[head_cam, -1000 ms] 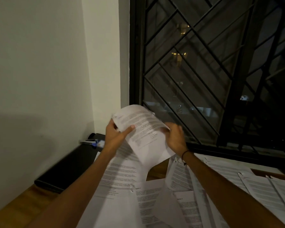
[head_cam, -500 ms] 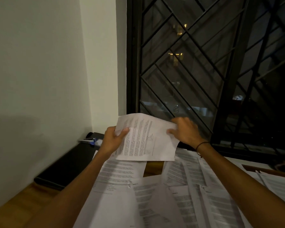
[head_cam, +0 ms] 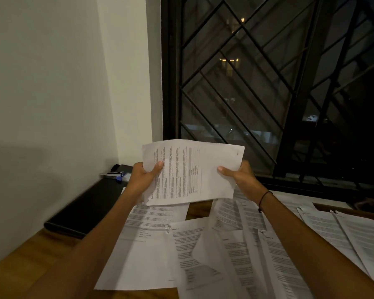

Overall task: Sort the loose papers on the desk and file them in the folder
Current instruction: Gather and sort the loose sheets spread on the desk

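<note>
Head view, from left to right: a black folder lies flat along the wall at the left edge of the wooden surface, with a clip and a blue-tipped object at its far end, too dim to identify. The left hand is raised, thumb on the front of a printed sheet and fingers hidden behind it, pinching its left edge. The sheet is held sideways above the surface, its text running vertically. The right hand pinches the sheet's right edge the same way, a dark band on its wrist. Loose papers overlap below both forearms, running off the frame at right and bottom.
</note>
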The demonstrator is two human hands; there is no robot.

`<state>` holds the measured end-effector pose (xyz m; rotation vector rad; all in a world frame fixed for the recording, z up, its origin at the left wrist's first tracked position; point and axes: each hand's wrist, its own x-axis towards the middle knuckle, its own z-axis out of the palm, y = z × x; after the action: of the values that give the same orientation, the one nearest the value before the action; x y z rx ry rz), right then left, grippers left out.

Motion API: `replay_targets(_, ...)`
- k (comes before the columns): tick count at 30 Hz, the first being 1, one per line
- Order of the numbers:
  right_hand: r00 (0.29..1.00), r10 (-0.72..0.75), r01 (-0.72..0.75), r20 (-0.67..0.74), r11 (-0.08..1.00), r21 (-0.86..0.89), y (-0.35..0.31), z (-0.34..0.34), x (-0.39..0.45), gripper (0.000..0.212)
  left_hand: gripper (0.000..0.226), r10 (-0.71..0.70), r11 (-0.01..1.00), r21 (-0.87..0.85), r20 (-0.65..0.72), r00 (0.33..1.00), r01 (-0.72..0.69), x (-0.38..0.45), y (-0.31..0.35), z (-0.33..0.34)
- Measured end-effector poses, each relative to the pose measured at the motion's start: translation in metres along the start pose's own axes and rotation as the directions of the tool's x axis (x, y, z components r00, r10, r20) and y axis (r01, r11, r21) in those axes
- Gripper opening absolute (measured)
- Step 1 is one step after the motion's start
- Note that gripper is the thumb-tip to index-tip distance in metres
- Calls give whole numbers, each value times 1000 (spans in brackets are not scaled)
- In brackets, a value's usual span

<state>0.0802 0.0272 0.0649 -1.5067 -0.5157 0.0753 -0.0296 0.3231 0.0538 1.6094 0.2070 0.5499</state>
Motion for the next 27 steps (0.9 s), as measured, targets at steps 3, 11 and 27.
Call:
replay_targets(3,995,-32,32,-92,999,-1,-3,4,0,30,33,14,999,50,-9,1000,-13,-2,-4,4)
replay_targets(11,971,113,-149,-213,976,-159,64,10,-16,50,36,-73,983,173,20,997,69,-20,-44,25)
replay_targets(27,985,137,-155,-103,969,-191,52,-21,-9,53,28,15,998,-62,2,1000,-15,-32,-34,21)
